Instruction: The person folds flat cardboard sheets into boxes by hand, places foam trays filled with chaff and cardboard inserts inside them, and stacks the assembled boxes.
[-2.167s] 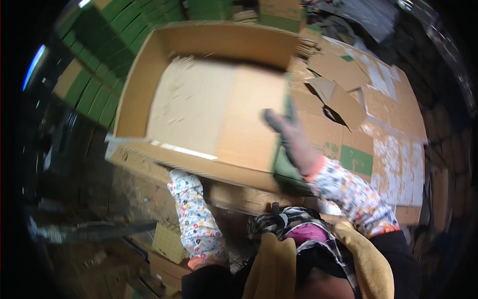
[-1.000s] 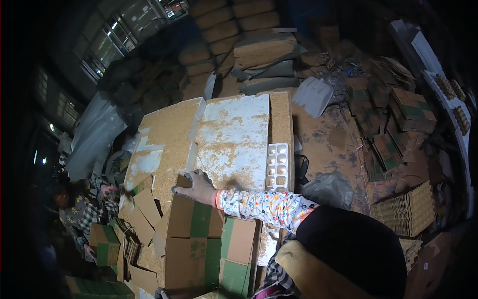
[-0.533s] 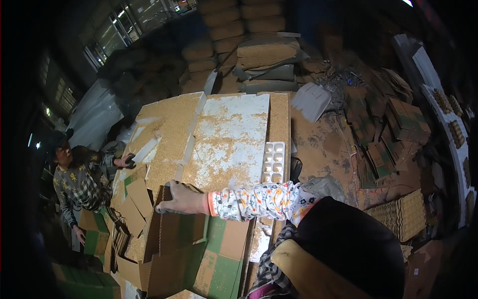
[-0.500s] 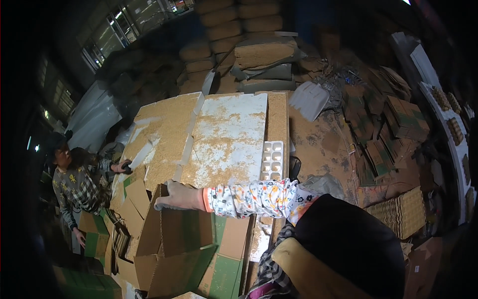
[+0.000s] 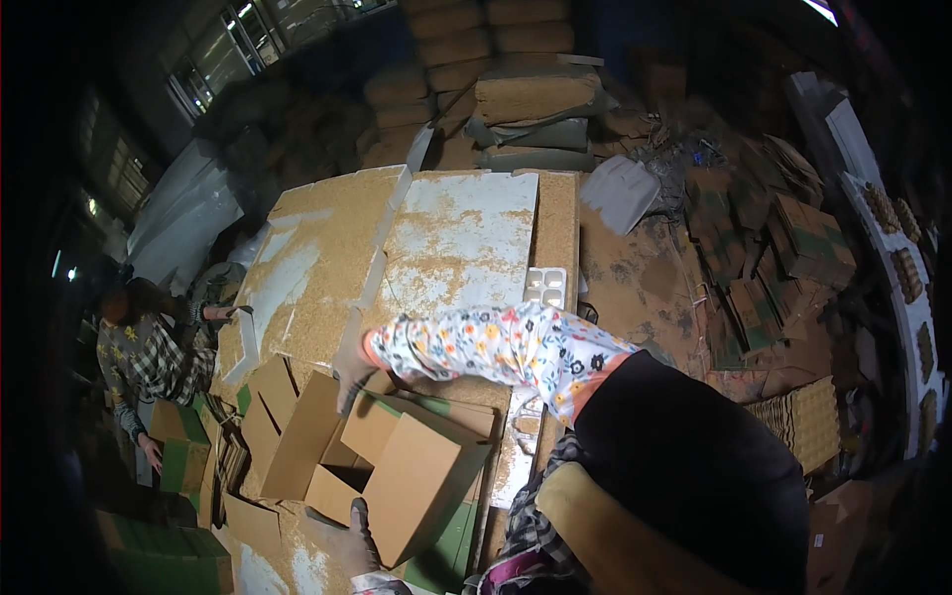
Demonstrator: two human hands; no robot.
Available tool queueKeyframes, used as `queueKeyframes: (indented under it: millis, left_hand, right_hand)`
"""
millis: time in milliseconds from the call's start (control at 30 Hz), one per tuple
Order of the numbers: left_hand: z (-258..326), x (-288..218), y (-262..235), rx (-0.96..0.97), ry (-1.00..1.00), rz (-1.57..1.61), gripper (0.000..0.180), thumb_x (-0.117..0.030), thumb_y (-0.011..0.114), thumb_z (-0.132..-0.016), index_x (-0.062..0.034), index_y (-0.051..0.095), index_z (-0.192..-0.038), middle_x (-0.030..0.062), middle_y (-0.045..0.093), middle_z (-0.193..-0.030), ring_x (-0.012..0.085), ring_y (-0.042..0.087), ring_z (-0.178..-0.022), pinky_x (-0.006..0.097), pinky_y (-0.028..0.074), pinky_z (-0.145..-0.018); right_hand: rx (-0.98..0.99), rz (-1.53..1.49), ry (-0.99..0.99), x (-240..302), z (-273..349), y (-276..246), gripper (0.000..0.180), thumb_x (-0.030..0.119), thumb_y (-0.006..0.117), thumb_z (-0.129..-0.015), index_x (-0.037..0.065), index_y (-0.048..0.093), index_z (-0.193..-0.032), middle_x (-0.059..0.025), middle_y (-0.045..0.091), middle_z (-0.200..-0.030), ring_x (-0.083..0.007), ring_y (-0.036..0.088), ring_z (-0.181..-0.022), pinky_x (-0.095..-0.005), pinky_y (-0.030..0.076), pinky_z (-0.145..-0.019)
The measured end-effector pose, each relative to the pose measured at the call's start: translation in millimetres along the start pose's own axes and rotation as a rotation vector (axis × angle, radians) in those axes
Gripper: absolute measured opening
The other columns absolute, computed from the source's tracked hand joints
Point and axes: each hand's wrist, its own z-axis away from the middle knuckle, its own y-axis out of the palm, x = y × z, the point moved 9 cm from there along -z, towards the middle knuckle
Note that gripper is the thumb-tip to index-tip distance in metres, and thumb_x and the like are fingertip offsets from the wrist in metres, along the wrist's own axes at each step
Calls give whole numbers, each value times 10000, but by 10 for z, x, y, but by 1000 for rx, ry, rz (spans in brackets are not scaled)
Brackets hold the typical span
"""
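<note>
I count two hands of mine, both gloved: my right hand (image 5: 353, 369) at about nine o'clock of centre and my left hand (image 5: 349, 535) at seven o'clock. Between them sits one open cardboard box (image 5: 397, 466). Two large speckled boards (image 5: 458, 238) lie side by side at twelve o'clock. One white moulded tray (image 5: 546, 288) is at one o'clock. One other person (image 5: 149, 357) crouches at nine o'clock.

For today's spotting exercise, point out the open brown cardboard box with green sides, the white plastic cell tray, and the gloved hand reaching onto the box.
Open brown cardboard box with green sides (image 5: 421, 481): head view, on its large brown flap.
White plastic cell tray (image 5: 546, 288): head view, on its middle cells.
Gloved right hand (image 5: 352, 369): head view, on the glove's back.
</note>
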Motion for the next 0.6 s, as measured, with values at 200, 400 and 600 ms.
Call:
queueKeyframes:
  millis: [200, 400, 600]
  left_hand:
    - [440, -349, -109, -376, 287, 74, 770, -156, 602, -922, -125, 84, -1491, 161, 228, -1496, 279, 338, -1319, 399, 424, -1002]
    - [363, 102, 387, 411, -382, 644, 674, -489, 501, -939, -63, 308, -1424, 148, 447, -1355, 275, 528, -1144, 394, 449, -965]
    - [931, 202, 88, 112, -275, -199, 685, -462, 586, -890, 10, 414, -1355, 239, 431, -1362, 300, 449, -1232, 432, 379, -1024]
  right_hand:
    - [-617, 502, -535, 814, 802, 276, 946, 697, 471, -811, -23, 313, -1403, -281, 324, -1433, -396, 318, -1338, -499, 240, -1103]
    - [-494, 85, -171, 56, 1077, 977, 884, 629, 401, -898, -15, 164, -1455, -268, 172, -1499, -392, 142, -1410, -493, 93, -1151]
    - [-187, -1512, -374, -388, 661, 279, 514, 263, 435, -990, 153, 254, -1458, -207, 456, -1352, -252, 460, -1250, -416, 427, -957]
